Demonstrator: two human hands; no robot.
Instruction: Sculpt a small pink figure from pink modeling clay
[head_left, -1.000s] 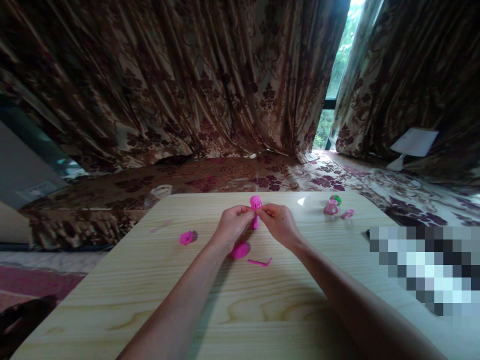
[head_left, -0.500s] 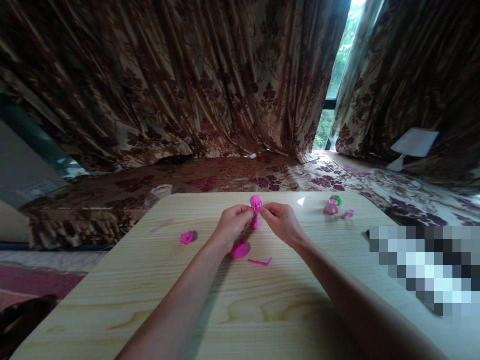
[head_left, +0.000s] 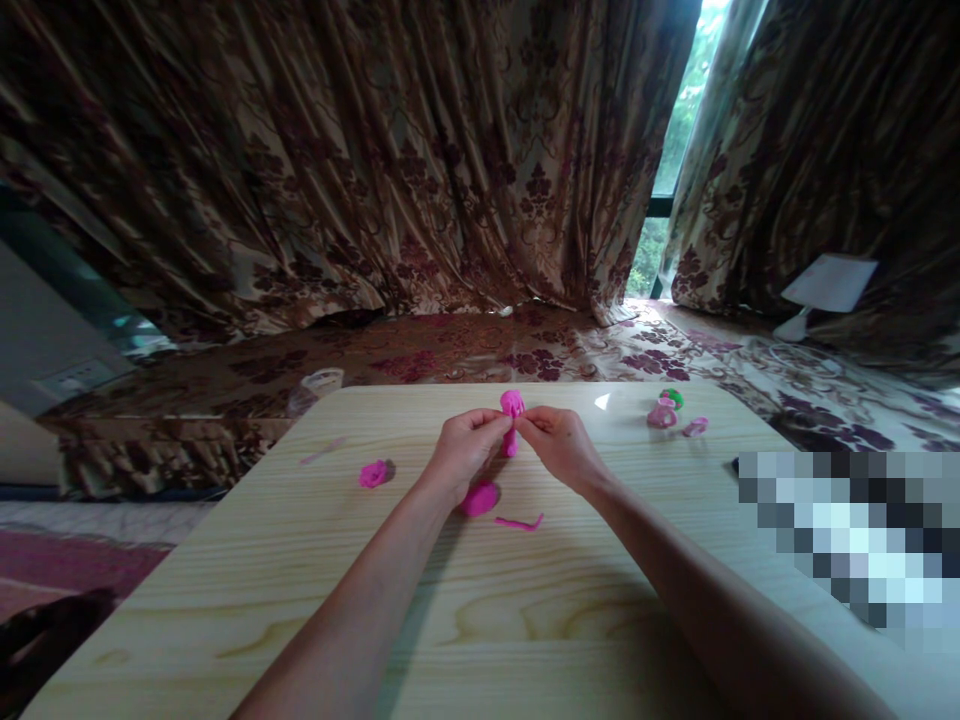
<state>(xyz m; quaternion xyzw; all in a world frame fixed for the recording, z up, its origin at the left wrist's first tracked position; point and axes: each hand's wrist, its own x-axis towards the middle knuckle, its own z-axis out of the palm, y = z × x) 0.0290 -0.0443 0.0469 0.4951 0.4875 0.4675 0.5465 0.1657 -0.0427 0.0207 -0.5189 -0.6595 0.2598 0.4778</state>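
Note:
A bright pink figure that looks like modelling clay (head_left: 511,402) stands upright near the far edge of the table, with a rounded top and a narrower lower part. My left hand (head_left: 474,440) pinches it from the left side. From the right, the fingertips of my right hand (head_left: 556,437) press together against its middle. My fingers hide part of that middle. Closer to me, beside my left wrist, lies a pink oval lump (head_left: 480,498). A thin bent pink strip (head_left: 520,522) rests to the right of the lump.
Left on the wooden table (head_left: 300,600) sits a crumpled pink piece (head_left: 373,474), with a thin pale stick (head_left: 324,451) beyond it. Toward the far right are a small pink pot (head_left: 662,413), a green piece (head_left: 673,398) and another pink piece (head_left: 696,427). A blurred-out object (head_left: 855,540) covers the right edge.
My right fingertips have shifted slightly left, closer to my left fingertips at the figure's middle. The other pieces stay where they were.

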